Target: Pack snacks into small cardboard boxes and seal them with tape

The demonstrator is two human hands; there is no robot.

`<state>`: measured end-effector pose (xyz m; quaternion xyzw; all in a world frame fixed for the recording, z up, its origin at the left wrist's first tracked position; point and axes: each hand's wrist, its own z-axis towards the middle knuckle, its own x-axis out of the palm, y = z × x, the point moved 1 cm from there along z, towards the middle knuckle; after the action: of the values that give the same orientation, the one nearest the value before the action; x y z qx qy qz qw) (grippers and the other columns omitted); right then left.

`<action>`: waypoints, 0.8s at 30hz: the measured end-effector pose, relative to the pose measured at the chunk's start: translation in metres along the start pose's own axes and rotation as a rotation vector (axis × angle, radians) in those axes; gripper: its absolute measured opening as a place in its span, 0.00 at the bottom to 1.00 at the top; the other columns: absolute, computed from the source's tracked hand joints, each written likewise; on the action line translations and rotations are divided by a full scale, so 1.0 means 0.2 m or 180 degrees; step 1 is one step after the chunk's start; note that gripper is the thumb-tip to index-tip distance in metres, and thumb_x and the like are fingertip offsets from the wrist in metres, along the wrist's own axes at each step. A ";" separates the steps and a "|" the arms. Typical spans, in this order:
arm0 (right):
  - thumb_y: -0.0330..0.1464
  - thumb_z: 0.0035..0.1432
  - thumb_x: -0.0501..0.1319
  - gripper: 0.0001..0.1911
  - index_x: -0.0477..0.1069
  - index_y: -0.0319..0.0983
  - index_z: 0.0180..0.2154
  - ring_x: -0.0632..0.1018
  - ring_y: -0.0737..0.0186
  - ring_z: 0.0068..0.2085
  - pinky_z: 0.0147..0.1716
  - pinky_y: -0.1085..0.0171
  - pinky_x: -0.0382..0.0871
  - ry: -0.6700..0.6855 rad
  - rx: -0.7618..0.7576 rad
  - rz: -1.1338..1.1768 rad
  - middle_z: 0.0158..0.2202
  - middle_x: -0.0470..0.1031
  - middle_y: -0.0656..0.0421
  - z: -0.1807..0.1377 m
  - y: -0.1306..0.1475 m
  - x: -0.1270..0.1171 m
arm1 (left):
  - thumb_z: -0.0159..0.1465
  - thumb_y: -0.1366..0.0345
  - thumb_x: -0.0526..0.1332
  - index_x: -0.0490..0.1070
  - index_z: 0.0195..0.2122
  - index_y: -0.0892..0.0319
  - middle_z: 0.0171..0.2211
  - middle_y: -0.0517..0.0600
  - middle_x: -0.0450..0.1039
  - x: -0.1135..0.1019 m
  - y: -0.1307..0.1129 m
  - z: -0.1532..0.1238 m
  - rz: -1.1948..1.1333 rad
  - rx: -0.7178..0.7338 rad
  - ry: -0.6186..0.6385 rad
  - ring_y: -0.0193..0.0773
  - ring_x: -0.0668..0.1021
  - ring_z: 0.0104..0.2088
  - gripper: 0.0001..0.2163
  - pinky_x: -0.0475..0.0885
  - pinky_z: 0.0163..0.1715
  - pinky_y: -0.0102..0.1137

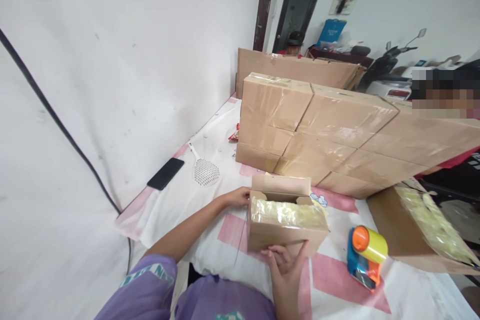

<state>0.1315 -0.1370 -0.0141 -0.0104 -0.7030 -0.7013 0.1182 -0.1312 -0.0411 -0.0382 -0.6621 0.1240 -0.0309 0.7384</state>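
A small cardboard box (288, 235) stands in front of me on the cloth-covered table, its far flap raised and a dark gap showing behind the near flap. Clear, yellowish tape (285, 212) lies over its near top edge. My left hand (239, 197) grips the box's left side, with the fingertips partly hidden. Against the lower front, my right hand (287, 262) holds the box with thumb and fingers curled at its bottom edge. Right of it lies a blue and orange tape dispenser (363, 265) with a yellow tape roll (377, 246).
Stacked, taped cartons (333, 135) form a wall behind the box. Another carton (397, 225) with taped flaps sits at the right. A white slotted fly swatter (206, 172) and a black phone (165, 173) lie on the left. Two people are beyond the cartons.
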 end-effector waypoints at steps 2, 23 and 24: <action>0.41 0.59 0.69 0.56 0.32 0.50 0.74 0.76 0.64 0.29 0.35 0.60 0.76 -0.0167 -0.0019 -0.0211 0.31 0.70 0.67 -0.01 -0.03 -0.06 | 0.58 0.62 0.70 0.81 0.46 0.62 0.50 0.58 0.81 0.02 0.00 -0.03 -0.0033 0.0006 -0.0069 0.49 0.80 0.51 0.16 0.73 0.53 0.39; 0.41 0.62 0.64 0.21 0.70 0.45 0.56 0.70 0.44 0.51 0.46 0.45 0.70 0.0571 -0.2655 -0.3169 0.51 0.66 0.48 0.20 0.36 -0.26 | 0.66 0.46 0.62 0.75 0.57 0.52 0.52 0.57 0.77 0.19 -0.57 -0.43 0.1840 0.0489 -0.0966 0.54 0.70 0.60 0.23 0.55 0.63 0.50; 0.40 0.63 0.63 0.24 0.68 0.46 0.59 0.68 0.40 0.56 0.51 0.41 0.68 0.0841 -0.2635 -0.3231 0.57 0.66 0.46 0.24 0.41 -0.25 | 0.65 0.45 0.63 0.73 0.59 0.53 0.52 0.58 0.77 0.20 -0.61 -0.43 0.2349 0.0497 -0.0639 0.54 0.70 0.60 0.26 0.54 0.63 0.51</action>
<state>0.1881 -0.0813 0.0576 0.3631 -0.2731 -0.8772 -0.1551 -0.0966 -0.1478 0.0689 -0.5145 0.2783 0.2923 0.7566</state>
